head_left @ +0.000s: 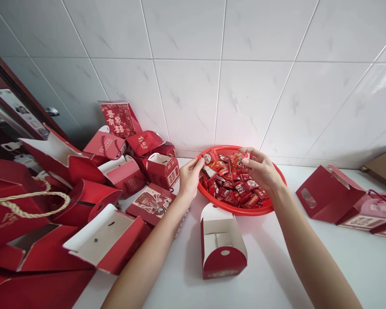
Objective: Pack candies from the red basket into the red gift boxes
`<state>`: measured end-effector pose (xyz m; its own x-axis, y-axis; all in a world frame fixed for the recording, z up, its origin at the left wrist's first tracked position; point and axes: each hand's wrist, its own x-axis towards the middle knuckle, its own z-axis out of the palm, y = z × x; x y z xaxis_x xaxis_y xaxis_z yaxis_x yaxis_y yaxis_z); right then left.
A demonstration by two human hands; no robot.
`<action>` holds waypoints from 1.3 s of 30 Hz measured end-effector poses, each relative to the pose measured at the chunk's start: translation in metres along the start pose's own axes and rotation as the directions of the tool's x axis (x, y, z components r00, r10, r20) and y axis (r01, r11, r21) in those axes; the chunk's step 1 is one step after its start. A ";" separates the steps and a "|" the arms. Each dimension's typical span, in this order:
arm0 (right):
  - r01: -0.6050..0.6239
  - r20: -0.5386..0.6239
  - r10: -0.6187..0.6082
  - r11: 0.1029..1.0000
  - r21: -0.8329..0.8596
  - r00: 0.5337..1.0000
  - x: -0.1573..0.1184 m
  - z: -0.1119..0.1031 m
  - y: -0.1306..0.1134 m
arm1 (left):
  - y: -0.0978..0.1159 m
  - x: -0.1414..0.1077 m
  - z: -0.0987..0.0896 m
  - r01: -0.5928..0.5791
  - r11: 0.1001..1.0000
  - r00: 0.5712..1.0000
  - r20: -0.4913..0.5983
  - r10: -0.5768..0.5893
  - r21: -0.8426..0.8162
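Note:
A red plastic basket (244, 211) full of small red wrapped candies (239, 186) stands against the tiled wall. Over its left rim, my left hand (192, 174) pinches a red candy packet (209, 157) between thumb and fingertips. My right hand (260, 168) is over the basket's right part, its fingers closed on another red packet (242, 160). Directly in front of the basket sits an open red box (224, 262) with a white inside; its flaps are up and no candy shows in it.
Many red gift boxes (125, 174) and bags (16, 201) crowd the left side. More red boxes (331, 197) stand at the right, with a brown cardboard box (382, 169) behind them. The tiled wall (186, 94) bounds the white table (260, 274).

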<state>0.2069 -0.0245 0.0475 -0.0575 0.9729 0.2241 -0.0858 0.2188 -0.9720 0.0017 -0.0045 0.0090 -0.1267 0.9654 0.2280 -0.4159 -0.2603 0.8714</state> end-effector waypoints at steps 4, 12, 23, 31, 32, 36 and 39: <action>0.059 0.035 -0.056 0.996 -0.074 0.998 -0.005 0.006 -0.001 | -0.004 -0.005 0.001 -0.151 0.959 0.988 0.067 0.139 0.239; 0.099 0.046 -0.093 0.982 -0.161 0.995 -0.009 0.011 0.002 | 0.001 -0.008 0.000 -0.218 0.900 0.963 0.233 0.135 0.378; 0.174 0.099 -0.157 0.966 -0.193 0.983 -0.006 0.014 0.010 | 0.004 -0.008 0.000 -0.274 0.871 0.935 0.323 0.143 0.408; 0.179 0.124 -0.150 0.944 -0.276 0.981 -0.006 0.014 0.011 | 0.007 -0.009 0.001 -0.305 0.844 0.921 0.362 0.143 0.442; 0.178 0.130 -0.146 0.943 -0.283 0.981 -0.006 0.015 0.011 | 0.007 -0.010 0.001 -0.317 0.835 0.921 0.355 0.159 0.449; 0.204 0.147 -0.171 0.946 -0.251 0.974 -0.008 0.015 0.007 | 0.002 -0.010 0.002 -0.287 0.866 0.946 0.265 0.188 0.409; 0.199 0.085 -0.187 0.964 -0.175 0.979 -0.008 0.011 0.003 | 0.000 -0.007 0.003 -0.127 0.972 0.991 0.074 0.114 0.200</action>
<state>0.1965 -0.0325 0.0433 -0.1253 0.9048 0.4069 0.0801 0.4181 -0.9049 0.0055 -0.0111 0.0089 -0.1063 0.9278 0.3575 -0.2079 -0.3724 0.9045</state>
